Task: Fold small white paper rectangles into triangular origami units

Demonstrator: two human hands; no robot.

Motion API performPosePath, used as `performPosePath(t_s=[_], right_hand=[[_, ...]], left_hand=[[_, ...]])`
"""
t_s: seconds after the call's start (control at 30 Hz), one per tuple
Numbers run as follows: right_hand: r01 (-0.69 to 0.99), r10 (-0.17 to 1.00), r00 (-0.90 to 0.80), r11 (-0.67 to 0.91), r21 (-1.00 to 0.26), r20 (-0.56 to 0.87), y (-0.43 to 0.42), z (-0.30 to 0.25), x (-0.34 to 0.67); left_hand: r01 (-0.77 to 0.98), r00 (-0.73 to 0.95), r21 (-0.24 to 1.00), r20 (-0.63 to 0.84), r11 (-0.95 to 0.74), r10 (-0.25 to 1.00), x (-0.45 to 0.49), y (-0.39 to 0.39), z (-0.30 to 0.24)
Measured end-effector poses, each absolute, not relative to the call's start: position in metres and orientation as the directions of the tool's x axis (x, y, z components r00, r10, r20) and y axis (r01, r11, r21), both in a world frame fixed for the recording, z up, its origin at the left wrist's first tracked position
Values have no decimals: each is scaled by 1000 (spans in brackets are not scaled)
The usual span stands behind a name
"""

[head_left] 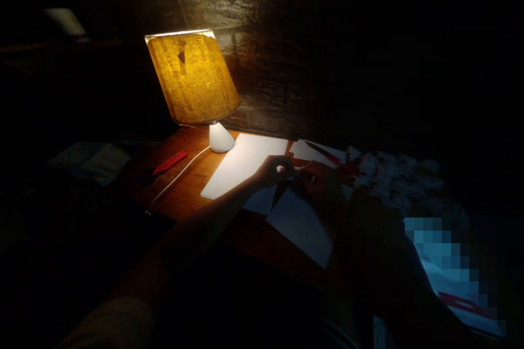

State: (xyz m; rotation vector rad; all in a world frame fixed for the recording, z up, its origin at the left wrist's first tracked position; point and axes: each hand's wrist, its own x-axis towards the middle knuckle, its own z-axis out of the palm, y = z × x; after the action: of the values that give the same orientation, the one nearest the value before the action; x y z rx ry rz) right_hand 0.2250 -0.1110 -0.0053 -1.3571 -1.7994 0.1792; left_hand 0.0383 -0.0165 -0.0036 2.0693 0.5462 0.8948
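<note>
In the dim lamp light my left hand (273, 170) and my right hand (321, 185) meet over white paper sheets (245, 162) on the wooden table (192, 185). Both hands have their fingers pinched together on a small pale piece between them; I cannot make out what it is. A folded white sheet (303, 224) lies just below my hands. My right hand is in shadow.
A lit table lamp (192, 79) with a yellow printed shade stands at the back left, its white cord (176, 177) trailing forward. A red tool (170, 163) lies left of it. Crumpled paper scraps (385, 172) and red-handled scissors (331, 157) lie to the right. A dark wall is behind.
</note>
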Motion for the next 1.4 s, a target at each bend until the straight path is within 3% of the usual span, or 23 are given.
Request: performPosePath(t_s=[0.47, 0.73, 1.13, 1.4], right_hand=[[594, 869, -16, 406, -694, 495, -110, 1, 222], [637, 865, -8, 392, -664, 502, -111, 0, 225], [668, 868, -50, 397, -629, 494, -110, -7, 231], [566, 882, 31, 373, -735, 471, -109, 2, 228]], left_hand=[[27, 692, 840, 376, -542, 617, 37, -20, 1], [11, 574, 864, 407, -503, 711, 44, -20, -1], [19, 593, 846, 419, -533, 687, 44, -17, -8], [17, 604, 855, 405, -519, 686, 44, -17, -5]])
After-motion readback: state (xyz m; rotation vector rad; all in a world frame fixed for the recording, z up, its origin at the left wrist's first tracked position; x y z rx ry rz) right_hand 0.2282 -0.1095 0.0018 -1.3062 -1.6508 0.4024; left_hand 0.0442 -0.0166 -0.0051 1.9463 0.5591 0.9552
